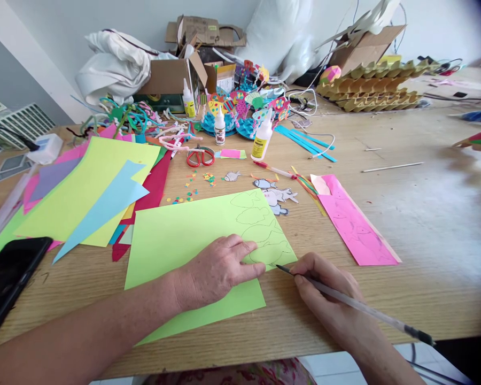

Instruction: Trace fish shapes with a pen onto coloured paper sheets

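Note:
My left hand (220,264) lies palm down on a light green sheet of paper (160,240), thumb and fingers stretched out. Fish outlines (252,214) are drawn along the sheet's right side, and my fingertips touch the lowest of them. In my right hand (328,291) is a long pen (361,306) with a pale barrel and dark ends. Its tip meets the paper's right edge, beside my left thumb. Several grey fish cutouts (278,198) lie just beyond the sheet. To the right rests a pink paper strip (355,227) with faint drawn outlines.
Coloured papers (88,187) and a black phone (14,278) lie on the left. Beyond the sheet are red-handled scissors (200,156), glue bottles (262,138) and paper bits (209,178). Cardboard boxes (164,80) and egg trays (369,88) stand at the back. Another person's hand (475,141) shows far right.

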`<state>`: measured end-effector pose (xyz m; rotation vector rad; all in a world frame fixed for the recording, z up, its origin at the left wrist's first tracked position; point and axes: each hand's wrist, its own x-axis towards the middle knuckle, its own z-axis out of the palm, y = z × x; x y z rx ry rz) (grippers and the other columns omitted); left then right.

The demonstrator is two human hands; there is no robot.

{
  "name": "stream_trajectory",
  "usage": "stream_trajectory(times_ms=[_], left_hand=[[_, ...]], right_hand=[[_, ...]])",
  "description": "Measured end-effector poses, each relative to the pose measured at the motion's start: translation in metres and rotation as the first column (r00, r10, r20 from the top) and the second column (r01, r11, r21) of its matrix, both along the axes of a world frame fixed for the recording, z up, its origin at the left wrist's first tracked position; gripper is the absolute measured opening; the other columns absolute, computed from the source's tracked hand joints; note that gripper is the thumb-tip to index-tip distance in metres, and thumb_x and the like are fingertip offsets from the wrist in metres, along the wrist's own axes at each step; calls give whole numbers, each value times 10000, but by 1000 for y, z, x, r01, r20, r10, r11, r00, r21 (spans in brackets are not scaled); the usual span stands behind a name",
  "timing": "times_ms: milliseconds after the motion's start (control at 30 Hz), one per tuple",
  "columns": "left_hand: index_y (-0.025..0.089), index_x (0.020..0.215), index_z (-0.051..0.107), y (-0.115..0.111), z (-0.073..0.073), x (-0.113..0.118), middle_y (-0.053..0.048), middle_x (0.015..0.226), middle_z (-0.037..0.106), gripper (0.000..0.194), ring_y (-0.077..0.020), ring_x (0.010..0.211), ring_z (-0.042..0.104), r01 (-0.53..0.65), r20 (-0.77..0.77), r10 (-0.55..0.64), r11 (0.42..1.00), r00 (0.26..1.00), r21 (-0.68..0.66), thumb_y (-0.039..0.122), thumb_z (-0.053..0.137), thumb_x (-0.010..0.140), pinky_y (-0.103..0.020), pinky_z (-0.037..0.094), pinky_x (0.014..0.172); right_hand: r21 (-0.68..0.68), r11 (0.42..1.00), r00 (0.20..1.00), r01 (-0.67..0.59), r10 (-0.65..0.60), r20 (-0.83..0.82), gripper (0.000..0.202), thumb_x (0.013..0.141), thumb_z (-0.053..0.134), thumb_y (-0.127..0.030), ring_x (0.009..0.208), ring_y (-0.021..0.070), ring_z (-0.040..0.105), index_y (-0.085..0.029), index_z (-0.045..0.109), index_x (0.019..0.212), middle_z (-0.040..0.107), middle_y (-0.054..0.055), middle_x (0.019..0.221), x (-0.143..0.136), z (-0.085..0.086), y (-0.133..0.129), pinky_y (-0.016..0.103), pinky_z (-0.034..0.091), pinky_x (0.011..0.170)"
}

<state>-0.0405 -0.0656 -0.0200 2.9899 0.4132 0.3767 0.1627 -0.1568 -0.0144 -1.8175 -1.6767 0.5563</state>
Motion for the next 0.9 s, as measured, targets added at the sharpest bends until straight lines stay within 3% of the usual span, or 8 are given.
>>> stream_trajectory(times_ms=[300,900], left_hand=[[224,1086,580,0,0,0,-109,1148,518,282,-188,922,475,-4,-7,4,1000,1000,12,157,361,922,-311,431,813],[227,1091,575,0,2,0,-110,1163,514,302,-187,917,476,-9,-31,9,1000,999,7,159,329,929,-312,432,810]], right_hand=[[-13,999,999,-45,45,-30,98,764,437,-211,426,101,462,-230,486,681,486,-73,488,0,-1,0,213,345,440],[-14,1000,1000,-11,11,-9,94,726,428,-209,417,110,453,-225,467,642,481,-62,481,0,1,0,226,354,444]])
